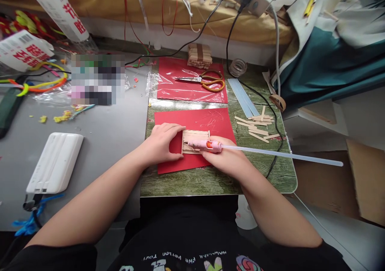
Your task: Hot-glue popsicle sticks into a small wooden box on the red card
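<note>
My right hand is closed around a pink glue gun with a long clear glue stick poking out to the right. Its nozzle points left over a small panel of wooden craft sticks lying on a red sheet. My left hand rests on the red sheet and presses its fingers and thumb against the panel's left edge, holding it.
Loose craft sticks, clear glue sticks, orange-handled scissors on a second red sheet, and a bundle of sticks lie on the green board. A black cable runs along the right. A white power bank sits at left.
</note>
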`<state>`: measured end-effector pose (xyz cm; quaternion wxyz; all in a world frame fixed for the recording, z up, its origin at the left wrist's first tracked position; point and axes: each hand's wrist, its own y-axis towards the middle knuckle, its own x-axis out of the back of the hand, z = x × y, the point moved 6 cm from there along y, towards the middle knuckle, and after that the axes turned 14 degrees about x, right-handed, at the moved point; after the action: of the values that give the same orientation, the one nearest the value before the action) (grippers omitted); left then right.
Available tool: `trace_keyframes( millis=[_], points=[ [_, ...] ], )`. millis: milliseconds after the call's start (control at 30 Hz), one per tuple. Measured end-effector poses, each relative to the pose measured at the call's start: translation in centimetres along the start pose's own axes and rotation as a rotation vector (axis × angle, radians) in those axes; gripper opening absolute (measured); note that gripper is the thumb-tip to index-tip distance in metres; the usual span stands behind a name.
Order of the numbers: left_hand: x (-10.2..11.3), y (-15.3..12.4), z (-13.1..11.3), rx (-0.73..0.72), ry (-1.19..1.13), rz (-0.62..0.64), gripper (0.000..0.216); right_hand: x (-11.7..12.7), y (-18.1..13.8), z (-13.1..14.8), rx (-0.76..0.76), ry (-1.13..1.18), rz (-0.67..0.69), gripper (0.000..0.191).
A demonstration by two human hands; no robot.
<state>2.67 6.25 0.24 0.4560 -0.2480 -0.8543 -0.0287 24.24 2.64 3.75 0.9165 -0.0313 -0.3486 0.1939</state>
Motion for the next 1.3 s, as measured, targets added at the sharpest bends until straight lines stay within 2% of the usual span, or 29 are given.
trace_keyframes(
  millis=[433,1300],
  points=[
    [0.1,0.0,0.0,0.003,-0.013,0.009,0.086,0.0,0.2,1.0,-0.010,-0.033,0.019,0.009],
    [0.0,0.1,0.0,0.003,-0.004,0.007,0.085,-0.2,0.1,0.7,0.033,-0.024,0.067,0.010]
  ],
)
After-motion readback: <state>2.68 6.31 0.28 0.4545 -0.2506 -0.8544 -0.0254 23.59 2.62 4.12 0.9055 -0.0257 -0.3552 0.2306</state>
